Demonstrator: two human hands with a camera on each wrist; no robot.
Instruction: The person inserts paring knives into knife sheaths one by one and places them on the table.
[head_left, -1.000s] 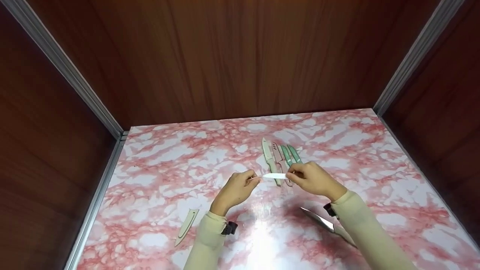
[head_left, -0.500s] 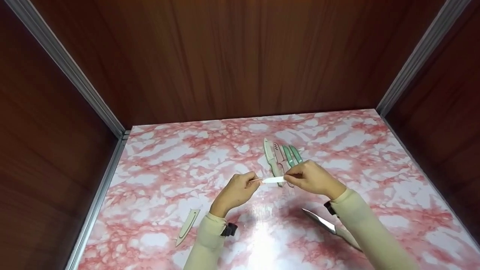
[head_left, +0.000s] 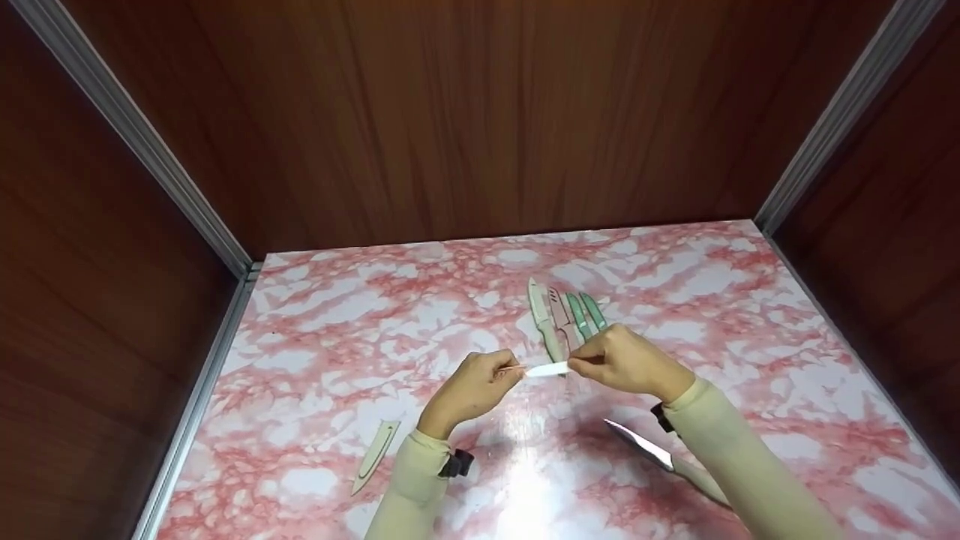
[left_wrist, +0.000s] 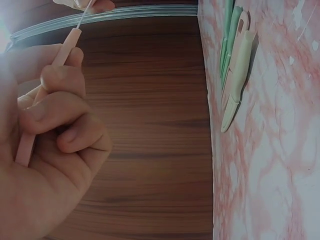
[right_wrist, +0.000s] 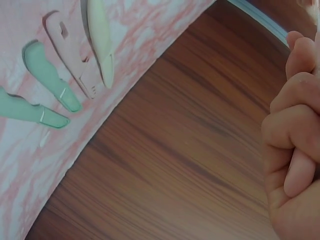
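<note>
My left hand (head_left: pixel 472 390) grips the pink handle (left_wrist: pixel 62 50) of a small knife, fingers curled round it. Its bright blade (head_left: pixel 546 369) spans the gap between the two hands, and in the left wrist view it shows edge-on as a thin line. My right hand (head_left: pixel 630 365) pinches the blade's far end between thumb and fingers, which hide that end. In the right wrist view the curled right hand (right_wrist: pixel 295 130) is at the right edge. Both hands are raised above the table.
Behind the hands lie a pale green sheathed knife (head_left: pixel 541 311), a pink one (head_left: pixel 559 307) and two green ones (head_left: pixel 585 311) side by side. An unsheathed knife (head_left: pixel 645 444) lies near the right forearm. A pale sheath (head_left: pixel 375 457) lies left on the marbled table (head_left: pixel 300 360).
Both hands and the knife have sunk slightly toward the person in the head view, with the blade tilting a little. The grips stay the same, and the things on the table have not moved.
</note>
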